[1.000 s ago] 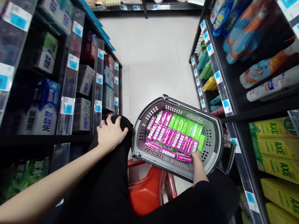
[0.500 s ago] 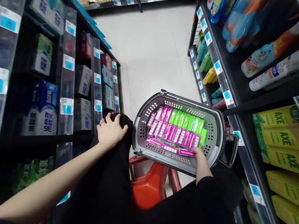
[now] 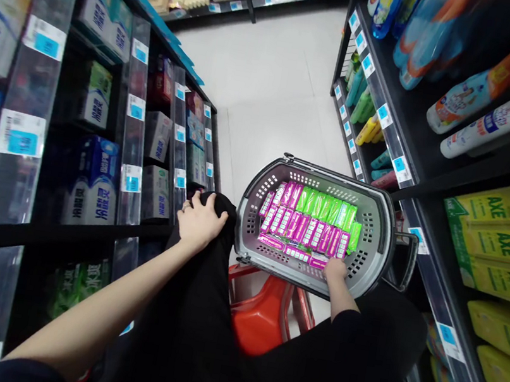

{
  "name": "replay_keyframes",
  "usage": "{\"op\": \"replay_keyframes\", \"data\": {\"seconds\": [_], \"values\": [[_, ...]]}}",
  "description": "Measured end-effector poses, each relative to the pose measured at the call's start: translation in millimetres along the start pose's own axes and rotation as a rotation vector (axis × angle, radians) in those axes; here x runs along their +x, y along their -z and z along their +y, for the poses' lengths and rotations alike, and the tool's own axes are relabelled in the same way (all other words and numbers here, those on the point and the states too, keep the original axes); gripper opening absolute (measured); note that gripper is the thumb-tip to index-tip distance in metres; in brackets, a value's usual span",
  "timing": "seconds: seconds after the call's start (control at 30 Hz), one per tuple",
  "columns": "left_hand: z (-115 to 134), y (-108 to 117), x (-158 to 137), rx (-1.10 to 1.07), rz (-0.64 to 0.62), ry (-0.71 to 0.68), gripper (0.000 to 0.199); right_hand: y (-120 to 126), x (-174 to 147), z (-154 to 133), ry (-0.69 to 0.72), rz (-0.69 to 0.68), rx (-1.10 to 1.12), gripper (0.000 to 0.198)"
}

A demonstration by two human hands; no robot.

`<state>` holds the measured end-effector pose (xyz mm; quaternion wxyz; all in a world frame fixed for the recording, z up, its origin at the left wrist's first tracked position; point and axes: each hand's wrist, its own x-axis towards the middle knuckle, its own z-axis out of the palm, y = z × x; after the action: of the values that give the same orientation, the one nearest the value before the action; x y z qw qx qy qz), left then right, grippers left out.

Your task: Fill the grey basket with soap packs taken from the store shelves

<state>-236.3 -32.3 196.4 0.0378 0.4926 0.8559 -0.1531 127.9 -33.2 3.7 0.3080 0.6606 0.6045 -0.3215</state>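
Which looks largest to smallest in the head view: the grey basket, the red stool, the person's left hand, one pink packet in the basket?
1. Grey basket.
2. Red stool, partly hidden by the legs, so its rank is unsure.
3. Left hand, resting on the knee.
4. One pink packet, near the right hand.

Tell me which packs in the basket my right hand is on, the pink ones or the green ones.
The pink packs: your right hand rests on those along the near edge of the grey basket. The green packs lie in the far row, untouched.
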Motion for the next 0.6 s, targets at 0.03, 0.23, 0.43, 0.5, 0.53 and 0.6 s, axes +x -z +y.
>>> {"op": "replay_keyframes", "data": {"seconds": [0.03,0.23,0.43,0.5,0.53,0.6], "values": [[0,0,0,0.0,0.004,0.0,0.059,0,-2,-2,0.046,-0.007,-0.053,0.033],[-2,-2,-1,0.012,0.026,-0.014,0.058,0,-4,-16,0.457,-0.044,-0.256,0.023],[-1,-2,-1,0.015,0.029,-0.013,0.058,4,-10,-28,0.59,0.018,-0.357,0.036],[-1,-2,0,0.014,0.023,-0.012,0.058,12,-15,-27,0.584,0.031,-0.384,0.033],[-2,-2,0,0.012,0.016,-0.009,0.058,18,-18,-26,0.585,0.04,-0.396,0.031],[-2,-2,0,0.004,0.0,-0.003,0.059,29,-28,-22,0.592,0.066,-0.416,0.03]]}}
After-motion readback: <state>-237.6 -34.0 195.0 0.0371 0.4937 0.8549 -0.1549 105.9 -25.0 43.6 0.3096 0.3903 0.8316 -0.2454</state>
